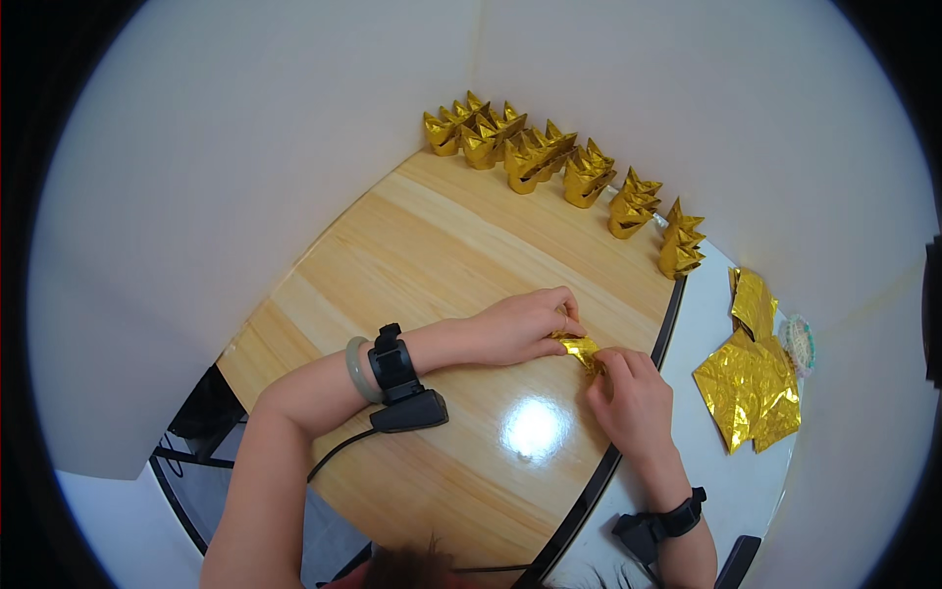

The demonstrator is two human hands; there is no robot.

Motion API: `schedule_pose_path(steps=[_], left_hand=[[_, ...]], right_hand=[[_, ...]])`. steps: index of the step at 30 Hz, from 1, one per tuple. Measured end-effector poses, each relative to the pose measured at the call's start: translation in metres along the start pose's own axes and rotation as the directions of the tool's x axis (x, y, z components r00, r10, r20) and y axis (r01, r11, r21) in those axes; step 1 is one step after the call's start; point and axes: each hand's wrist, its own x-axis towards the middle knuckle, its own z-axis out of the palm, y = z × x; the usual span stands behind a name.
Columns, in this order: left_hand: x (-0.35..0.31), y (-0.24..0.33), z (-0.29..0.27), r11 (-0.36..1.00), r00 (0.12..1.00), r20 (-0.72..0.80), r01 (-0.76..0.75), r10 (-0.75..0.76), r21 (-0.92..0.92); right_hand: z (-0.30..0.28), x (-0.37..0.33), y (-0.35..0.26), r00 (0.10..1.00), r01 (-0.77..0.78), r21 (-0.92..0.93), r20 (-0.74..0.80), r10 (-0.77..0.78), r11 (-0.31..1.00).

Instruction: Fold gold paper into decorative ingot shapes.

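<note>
A small folded piece of gold foil paper (580, 349) is held between my two hands, just above the wooden table near its right edge. My left hand (535, 324) pinches its left end with thumb and fingers closed. At the other end, my right hand (628, 393) grips it between thumb and fingertips. The fingers cover part of the foil, so its full shape is hidden. Several folded gold foil pieces (540, 152) with pointed tips stand in rows along the far edge of the table.
Flat gold foil sheets (751, 388) lie on the white surface (702, 314) to the right, beside a small round pale object (800, 344). A black-edged seam separates this surface from the wooden table (392, 255). Walls rise behind. A cable hangs from the black device (407, 410) on my left wrist.
</note>
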Motion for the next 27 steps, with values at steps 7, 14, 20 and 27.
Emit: schedule_pose_path(steps=[7, 14, 20, 27], left_hand=[[0.001, -0.005, 0.002, 0.998, 0.998, -0.009, -0.058, 0.058, 0.013], [0.002, -0.011, 0.003, 0.994, 0.999, -0.026, -0.050, 0.048, -0.096], [0.001, -0.010, 0.002, 0.996, 0.998, -0.036, -0.062, 0.059, -0.069], [0.001, -0.011, 0.003, 0.992, 0.996, -0.045, -0.083, 0.079, -0.095]], right_hand=[[0.000, -0.002, 0.001, 0.996, 0.065, -0.050, -0.052, -0.068, 0.997], [0.005, -0.002, -0.002, 0.998, 0.024, -0.002, -0.066, -0.024, 1.000], [0.011, -0.005, 0.011, 0.995, 0.069, 0.116, -0.080, -0.060, 0.991], [0.007, -0.001, 0.007, 0.987, -0.160, 0.093, 0.027, 0.158, 0.983]])
